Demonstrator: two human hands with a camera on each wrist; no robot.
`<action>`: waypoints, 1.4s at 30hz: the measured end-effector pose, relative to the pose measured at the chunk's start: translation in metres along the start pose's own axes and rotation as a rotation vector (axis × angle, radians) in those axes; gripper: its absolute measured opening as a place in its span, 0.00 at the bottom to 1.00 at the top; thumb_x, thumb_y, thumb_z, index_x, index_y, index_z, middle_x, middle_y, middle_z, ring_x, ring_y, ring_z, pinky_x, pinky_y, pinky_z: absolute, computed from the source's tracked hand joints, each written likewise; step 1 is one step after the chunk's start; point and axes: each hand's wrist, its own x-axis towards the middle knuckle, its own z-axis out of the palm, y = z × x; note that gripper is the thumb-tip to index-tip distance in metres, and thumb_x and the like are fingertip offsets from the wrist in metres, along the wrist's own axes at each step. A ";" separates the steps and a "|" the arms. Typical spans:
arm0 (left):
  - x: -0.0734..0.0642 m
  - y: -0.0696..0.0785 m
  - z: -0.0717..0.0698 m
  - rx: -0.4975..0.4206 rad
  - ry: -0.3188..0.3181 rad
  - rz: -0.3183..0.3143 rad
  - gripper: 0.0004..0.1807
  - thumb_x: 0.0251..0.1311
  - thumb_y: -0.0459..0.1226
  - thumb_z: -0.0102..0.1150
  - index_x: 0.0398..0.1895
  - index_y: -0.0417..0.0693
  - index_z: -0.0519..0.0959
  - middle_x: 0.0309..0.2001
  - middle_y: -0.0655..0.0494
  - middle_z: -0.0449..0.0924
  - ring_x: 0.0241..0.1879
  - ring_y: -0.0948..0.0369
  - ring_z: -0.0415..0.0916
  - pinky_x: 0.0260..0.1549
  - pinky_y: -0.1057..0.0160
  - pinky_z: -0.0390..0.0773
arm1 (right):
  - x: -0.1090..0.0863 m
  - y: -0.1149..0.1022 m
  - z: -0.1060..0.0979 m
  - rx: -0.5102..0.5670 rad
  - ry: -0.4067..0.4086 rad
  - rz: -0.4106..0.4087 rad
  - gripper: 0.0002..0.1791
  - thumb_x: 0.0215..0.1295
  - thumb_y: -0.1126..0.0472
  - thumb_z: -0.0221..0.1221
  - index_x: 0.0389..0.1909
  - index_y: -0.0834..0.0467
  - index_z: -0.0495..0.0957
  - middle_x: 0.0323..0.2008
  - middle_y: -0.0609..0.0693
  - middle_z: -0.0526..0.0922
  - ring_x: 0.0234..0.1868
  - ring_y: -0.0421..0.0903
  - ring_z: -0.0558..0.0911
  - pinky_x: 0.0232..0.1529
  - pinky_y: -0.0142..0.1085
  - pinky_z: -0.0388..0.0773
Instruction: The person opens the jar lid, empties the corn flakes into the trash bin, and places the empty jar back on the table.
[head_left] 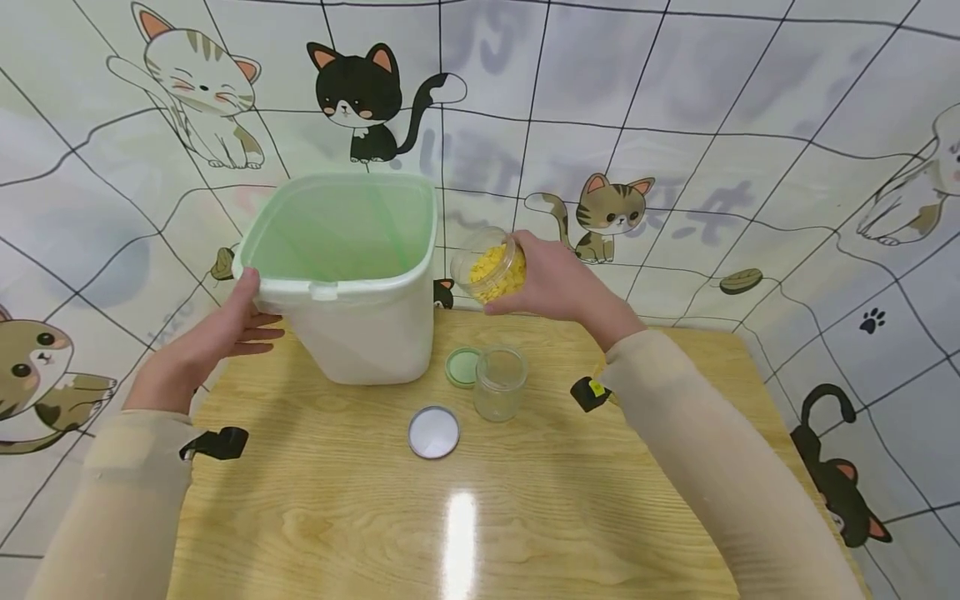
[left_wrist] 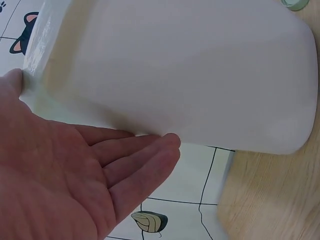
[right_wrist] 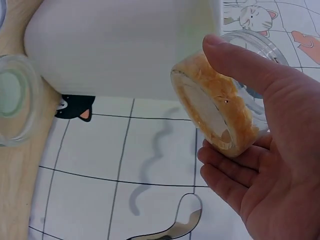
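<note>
My left hand (head_left: 206, 337) is at the near left corner of a large white bin (head_left: 367, 333), thumb on the rim and straight fingers against the outer wall. In the left wrist view those fingers (left_wrist: 140, 160) lie along the white side. My right hand (head_left: 558, 279) grips a small clear jar (right_wrist: 215, 102) holding yellow flake-like pieces (head_left: 498, 275). The jar is tilted, its mouth toward the bin, just right of the bin's rim. The right thumb presses one side of the jar, with the other fingers beneath it. Inside the bin, the bottom is hidden from view.
A second clear jar (head_left: 500, 387) stands uncovered on the wooden table (head_left: 337, 500). Beside it lie a green lid (head_left: 462, 367) and a white round lid (head_left: 433, 432). Behind the bin rises a cat-patterned sheet (head_left: 487, 158).
</note>
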 end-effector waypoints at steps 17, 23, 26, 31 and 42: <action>0.007 -0.004 0.000 -0.007 -0.057 -0.071 0.62 0.59 0.72 0.00 0.73 0.25 0.49 0.70 0.27 0.56 0.69 0.34 0.58 0.55 0.54 0.79 | 0.029 -0.046 -0.026 -0.088 -0.005 -0.024 0.43 0.45 0.41 0.72 0.59 0.55 0.66 0.45 0.48 0.77 0.43 0.48 0.76 0.47 0.42 0.77; 0.006 -0.004 0.003 -0.007 -0.050 -0.068 0.62 0.58 0.72 -0.01 0.73 0.26 0.48 0.71 0.27 0.55 0.69 0.33 0.59 0.57 0.51 0.77 | 0.037 -0.054 -0.028 -0.131 0.002 -0.021 0.43 0.46 0.41 0.71 0.61 0.56 0.66 0.46 0.48 0.78 0.44 0.48 0.77 0.47 0.43 0.76; 0.006 -0.004 0.004 -0.015 -0.048 -0.070 0.62 0.58 0.72 -0.01 0.73 0.26 0.46 0.71 0.27 0.54 0.68 0.33 0.59 0.59 0.49 0.76 | 0.041 -0.056 -0.029 -0.145 0.007 -0.009 0.46 0.47 0.41 0.70 0.65 0.56 0.64 0.49 0.49 0.78 0.46 0.48 0.76 0.49 0.44 0.76; 0.007 -0.004 0.007 -0.030 -0.045 -0.068 0.62 0.58 0.72 -0.02 0.73 0.25 0.46 0.70 0.26 0.55 0.68 0.33 0.60 0.60 0.45 0.73 | 0.048 -0.062 -0.029 -0.171 0.008 0.011 0.47 0.48 0.42 0.70 0.66 0.56 0.63 0.51 0.49 0.77 0.48 0.49 0.75 0.50 0.46 0.76; 0.009 -0.004 0.008 -0.076 -0.049 -0.078 0.62 0.56 0.73 -0.02 0.75 0.28 0.41 0.73 0.25 0.46 0.71 0.32 0.51 0.66 0.38 0.62 | 0.057 -0.076 -0.027 -0.195 0.006 0.080 0.51 0.47 0.43 0.72 0.68 0.56 0.58 0.49 0.50 0.77 0.43 0.49 0.76 0.43 0.42 0.77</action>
